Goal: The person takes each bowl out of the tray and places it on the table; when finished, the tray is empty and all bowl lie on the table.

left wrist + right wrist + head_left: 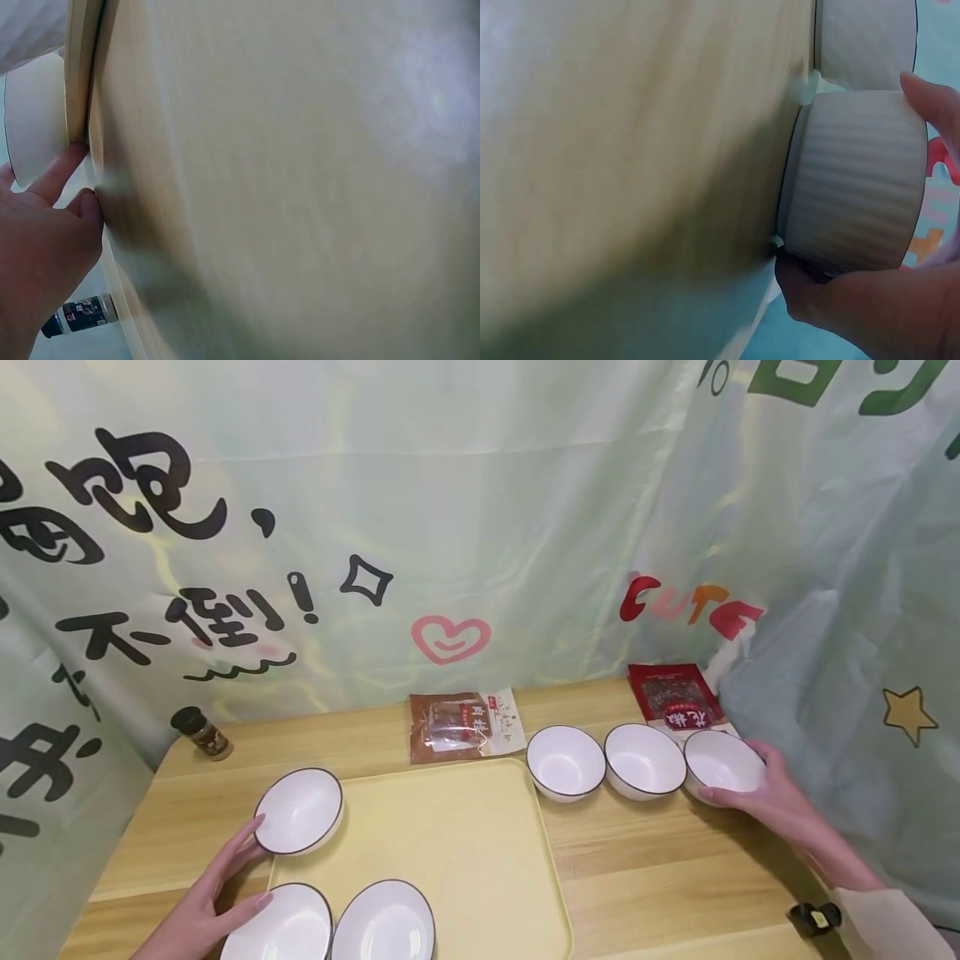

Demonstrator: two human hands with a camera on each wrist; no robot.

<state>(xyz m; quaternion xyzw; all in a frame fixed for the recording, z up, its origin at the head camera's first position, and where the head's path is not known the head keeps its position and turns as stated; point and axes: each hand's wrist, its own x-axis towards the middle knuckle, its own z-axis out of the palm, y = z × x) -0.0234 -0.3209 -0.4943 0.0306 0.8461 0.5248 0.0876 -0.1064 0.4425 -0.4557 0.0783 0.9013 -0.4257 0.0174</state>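
On the right, my right hand (787,806) grips the rightmost white bowl (724,762) of a row of three, thumb at the near side and fingers at the far side. The right wrist view shows this ribbed bowl (855,180) between thumb and fingers. The other two in the row are a middle bowl (645,760) and a left bowl (565,762). My left hand (198,902) is spread beside the tray (465,835), fingers touching the upper bowl (300,810) and thumb over the rim of the lower bowl (281,927). Another bowl (384,922) stands beside that one.
A brown spice packet (465,727) lies behind the tray and a red packet (675,697) behind the row of bowls. At the back left, a dark-capped spice jar (202,733) lies tilted. Printed cloth (525,527) hangs around the wooden table (630,877).
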